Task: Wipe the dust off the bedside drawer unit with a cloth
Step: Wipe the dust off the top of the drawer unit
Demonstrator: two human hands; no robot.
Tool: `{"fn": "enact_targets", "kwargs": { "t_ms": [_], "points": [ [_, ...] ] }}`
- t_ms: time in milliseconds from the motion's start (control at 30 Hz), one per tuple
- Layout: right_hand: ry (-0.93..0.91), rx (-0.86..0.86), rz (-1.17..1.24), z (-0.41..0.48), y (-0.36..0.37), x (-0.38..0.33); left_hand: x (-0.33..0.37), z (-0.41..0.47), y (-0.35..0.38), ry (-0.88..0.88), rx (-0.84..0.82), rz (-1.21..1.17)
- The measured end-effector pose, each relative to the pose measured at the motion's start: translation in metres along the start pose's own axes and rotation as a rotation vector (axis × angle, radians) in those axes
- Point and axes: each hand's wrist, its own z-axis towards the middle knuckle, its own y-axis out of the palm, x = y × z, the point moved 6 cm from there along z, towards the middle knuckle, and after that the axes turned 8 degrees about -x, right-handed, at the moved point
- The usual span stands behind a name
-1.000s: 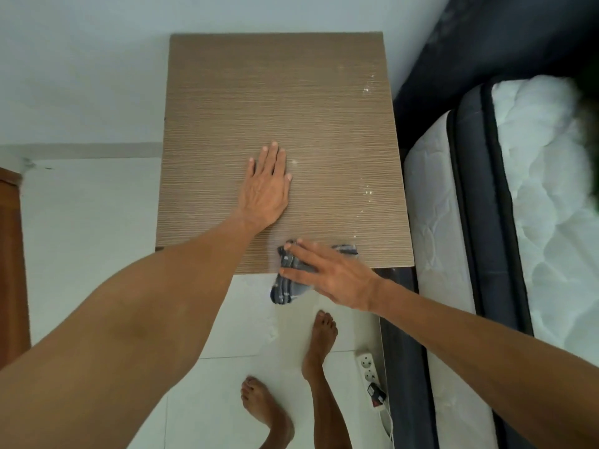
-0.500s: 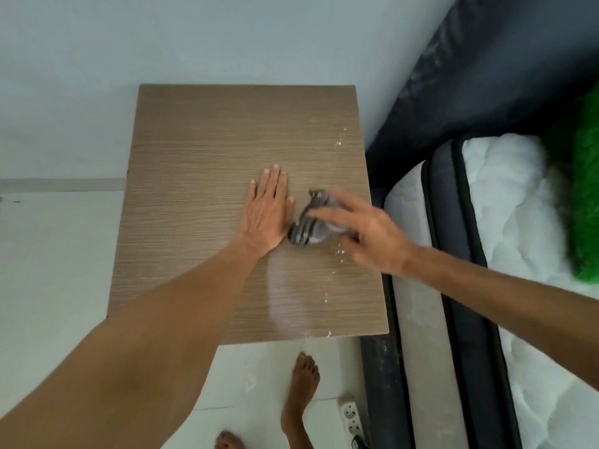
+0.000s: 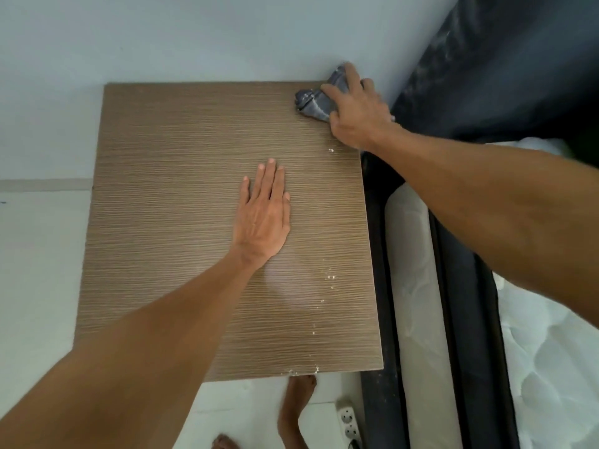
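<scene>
Head view — cloth (image 3: 311,103) bunched beneath the gripping right hand (image 3: 358,116).

Your right hand (image 3: 359,115) carried cloth (image 3: 316,102) from front edge of drawer unit (image 3: 181,189), past your left hand (image 3: 264,218), up to far right corner at wall (image 3: 227,37). White specks (image 3: 303,371) now on front edge where cloth began.

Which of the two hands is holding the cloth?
The right hand, at the far right corner, grips the grey cloth; the left hand lies flat on the wooden top.
</scene>
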Motion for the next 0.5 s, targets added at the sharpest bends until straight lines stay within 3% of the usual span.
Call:
{"fn": "enact_targets", "kwargs": {
  "t_ms": [200, 500],
  "points": [
    [-0.039, -0.049, -0.013, -0.021, 0.031, -0.008, 0.0, 0.001, -0.001, -0.003, -0.002, 0.006],
    [-0.176, -0.04, -0.103, -0.128, 0.072, -0.041, -0.004, -0.002, -0.006, 0.057, -0.005, -0.103]
  ]
}}
